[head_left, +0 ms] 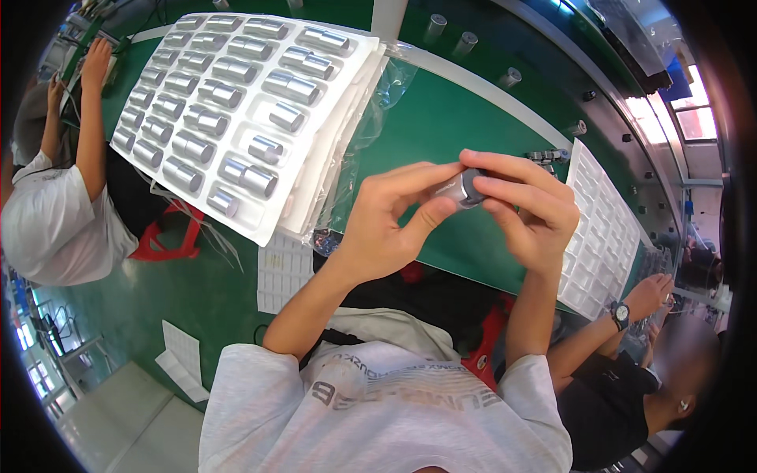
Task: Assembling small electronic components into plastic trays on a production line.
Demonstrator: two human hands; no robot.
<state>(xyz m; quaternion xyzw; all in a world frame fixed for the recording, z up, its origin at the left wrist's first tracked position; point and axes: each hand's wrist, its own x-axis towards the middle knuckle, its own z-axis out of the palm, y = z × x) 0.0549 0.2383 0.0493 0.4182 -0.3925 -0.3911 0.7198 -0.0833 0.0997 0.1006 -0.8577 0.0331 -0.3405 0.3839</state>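
Between my two hands, above the green tabletop, is a short silver metal cylinder [456, 190] with a dark grey end. My left hand [398, 211] grips its silver side between thumb and fingers. On the right, the thumb and fingers of my right hand [532, 206] are closed around the dark end and partly hide it. To the left lies a white plastic tray [264, 227] whose compartments hold rows of similar silver cylinders, some long and some short. It rests on a stack of more white trays.
A white compartment tray [603, 236] lies at my right, near several small metal parts [547, 158]. Metal cylinders [467, 43] stand along the strip behind the pale ledge. Clear plastic film [392, 83] hangs by the stack. Co-workers sit at the left [67, 213] and right [607, 394].
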